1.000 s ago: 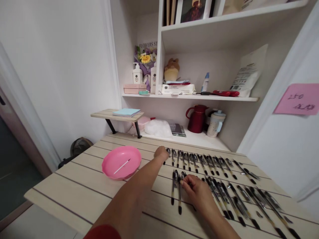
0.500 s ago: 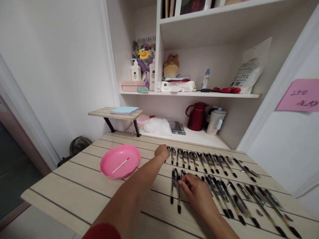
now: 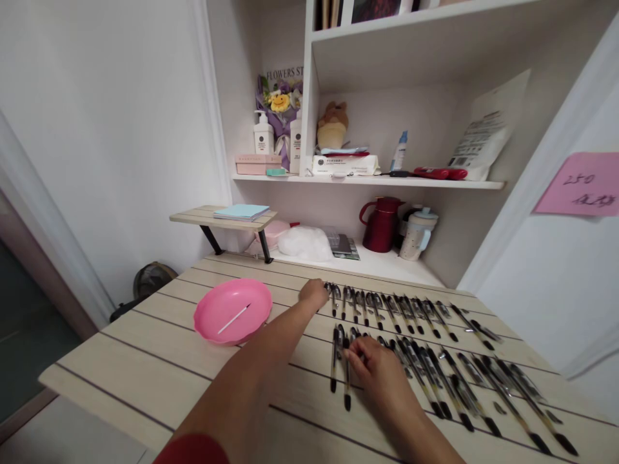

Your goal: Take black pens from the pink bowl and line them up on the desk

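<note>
Two rows of several black pens lie on the slatted wooden table [image 3: 145, 361], a far row [image 3: 396, 309] and a near row [image 3: 435, 377]. My left hand [image 3: 313, 293] reaches out to the left end of the far row, fingers curled around the end pen [image 3: 329, 291]. My right hand [image 3: 374, 364] rests on the near row, fingertips pinched on a pen [image 3: 355, 338] near its left end. Two pens [image 3: 339, 361] lie just left of that hand.
A pink bowl [image 3: 233, 310] holding a thin white stick [image 3: 233, 319] sits at the left of the table. Behind are shelves with a red jug [image 3: 382, 224], a lidded cup [image 3: 418, 234], bottles and boxes. A small wooden riser [image 3: 222, 220] stands at the back left.
Both hands stay almost where they were. The view has drifted slightly, and the right hand's fingers have shifted a little on the near row.
</note>
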`<state>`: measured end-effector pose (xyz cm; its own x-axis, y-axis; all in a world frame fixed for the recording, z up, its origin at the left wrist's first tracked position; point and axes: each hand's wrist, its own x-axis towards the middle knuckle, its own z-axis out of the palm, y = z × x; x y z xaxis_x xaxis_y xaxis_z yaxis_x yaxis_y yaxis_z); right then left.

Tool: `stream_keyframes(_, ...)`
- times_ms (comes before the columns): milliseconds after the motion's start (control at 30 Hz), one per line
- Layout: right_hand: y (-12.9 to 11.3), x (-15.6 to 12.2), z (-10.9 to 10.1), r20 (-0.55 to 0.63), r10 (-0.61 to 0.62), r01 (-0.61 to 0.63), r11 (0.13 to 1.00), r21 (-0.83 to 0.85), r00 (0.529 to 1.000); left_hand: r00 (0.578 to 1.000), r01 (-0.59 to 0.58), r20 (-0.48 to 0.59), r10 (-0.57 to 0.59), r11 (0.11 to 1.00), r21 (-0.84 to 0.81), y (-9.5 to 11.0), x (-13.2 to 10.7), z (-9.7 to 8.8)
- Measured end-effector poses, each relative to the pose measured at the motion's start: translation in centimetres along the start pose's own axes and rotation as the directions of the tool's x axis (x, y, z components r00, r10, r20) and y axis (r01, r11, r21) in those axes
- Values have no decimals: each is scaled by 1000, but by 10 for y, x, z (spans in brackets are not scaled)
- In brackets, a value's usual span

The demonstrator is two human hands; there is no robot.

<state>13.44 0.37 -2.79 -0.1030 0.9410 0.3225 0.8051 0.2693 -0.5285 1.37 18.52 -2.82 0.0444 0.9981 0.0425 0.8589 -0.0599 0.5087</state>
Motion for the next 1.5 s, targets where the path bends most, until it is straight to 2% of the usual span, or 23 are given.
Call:
stream_keyframes(133,-1,-1,0,-7,17,-17,1000,19,1000,1000,-10,-12,9,1000,-29,0,-4,-5)
stream_keyframes(333,2,-1,-2,-1,11,-11,1000,14,1000,996,-10,-87,0,993,-120,-6,-18,-19)
stream_keyframes(433,6,0,-6,-33,23,-23,1000,2,999,996,-40,-88,25,985,-167,-14,-40,-21)
stream_keyframes(633,15,2,-15,-18,110,-109,994,17,994,986,-165,-16,165,964,-208,-35,-99,-22)
stream_keyframes(767,3,-5,-22,63,89,-85,995,-52,994,970,-238,12,244,952,-194,-49,-132,-47)
stream_keyframes(833,-7,-14,-28,110,37,-26,995,-98,993,940,-340,-28,340,931,-135,-57,-148,-70)
stream_keyframes(900,-15,-27,-35,130,3,15,991,-136,991,889,-443,-129,439,897,-2,-70,-163,-94)
stream_keyframes(967,-17,-41,-40,138,2,18,989,-147,990,868,-435,-192,458,888,153,-87,-174,-115)
stream_keyframes(1067,-9,-61,-45,140,46,-27,991,-129,989,867,-387,-188,462,861,332,-115,-181,-133)
stream_keyframes(1167,4,-78,-45,110,101,-88,990,-110,989,877,-335,-176,448,831,444,-138,-182,-136)
stream_keyframes(1233,11,-85,-44,95,124,-115,989,-95,988,883,-318,-157,442,811,491,-146,-182,-135)
stream_keyframes(1367,26,-92,-49,77,145,-138,987,-80,986,898,-287,-135,419,789,543,-149,-182,-133)
stream_keyframes(1500,59,-90,-75,-42,204,-208,967,-145,978,904,-246,-170,393,801,547,-149,-181,-137)
